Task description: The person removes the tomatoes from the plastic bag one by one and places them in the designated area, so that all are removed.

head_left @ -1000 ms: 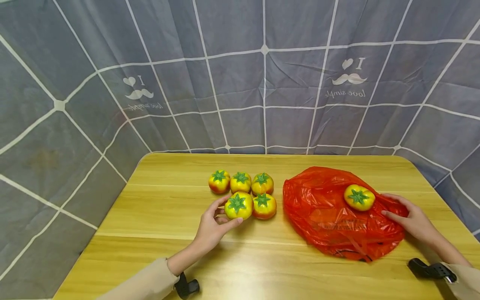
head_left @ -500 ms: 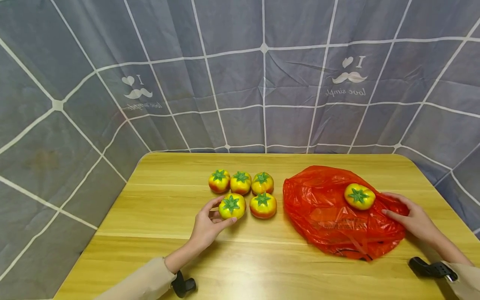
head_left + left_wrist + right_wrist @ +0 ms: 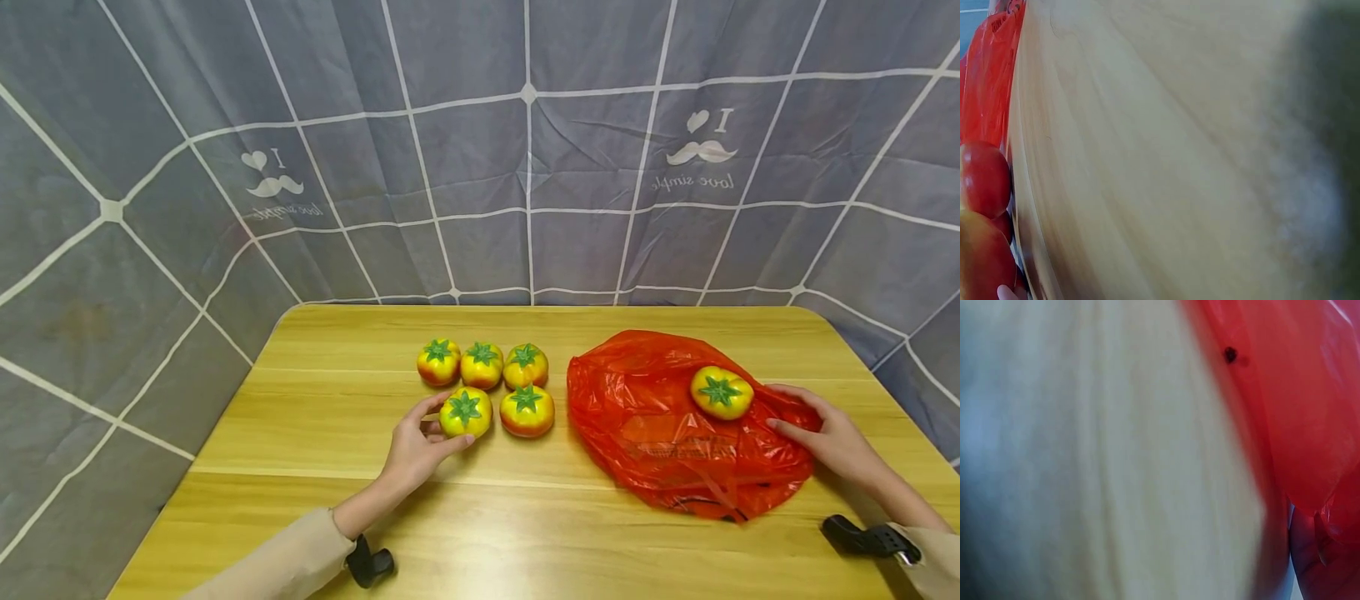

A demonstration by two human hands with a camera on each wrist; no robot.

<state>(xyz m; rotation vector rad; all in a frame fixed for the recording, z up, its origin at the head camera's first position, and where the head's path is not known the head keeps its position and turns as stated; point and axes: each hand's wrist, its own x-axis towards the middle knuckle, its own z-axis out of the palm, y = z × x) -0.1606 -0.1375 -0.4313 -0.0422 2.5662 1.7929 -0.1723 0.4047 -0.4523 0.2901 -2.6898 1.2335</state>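
Observation:
With fingers behind and thumb in front, my left hand [image 3: 416,446] grips a yellow tomato [image 3: 466,413] with a green star-shaped top. Close to its right sits another tomato [image 3: 527,411], red toward its base. Behind them three more stand in a row: a left tomato [image 3: 438,362], a middle tomato [image 3: 482,367] and a right tomato [image 3: 526,367]. My right hand [image 3: 836,442] holds the right side of a red plastic bag [image 3: 645,433], thumb on top; some fingers are hidden by the film. One yellow tomato [image 3: 722,393] lies on the bag near that hand.
A wooden table [image 3: 525,533] carries everything. Grey curtain [image 3: 480,183] with white lines hangs behind and beside it. Black straps circle both wrists, such as the left strap [image 3: 369,562]. Red film [image 3: 1310,412] fills the upper right of the right wrist view.
My left hand has shifted slightly left with its tomato, opening a gap to the neighbouring one. Over the last half second it barely moves. The right hand stays on the bag.

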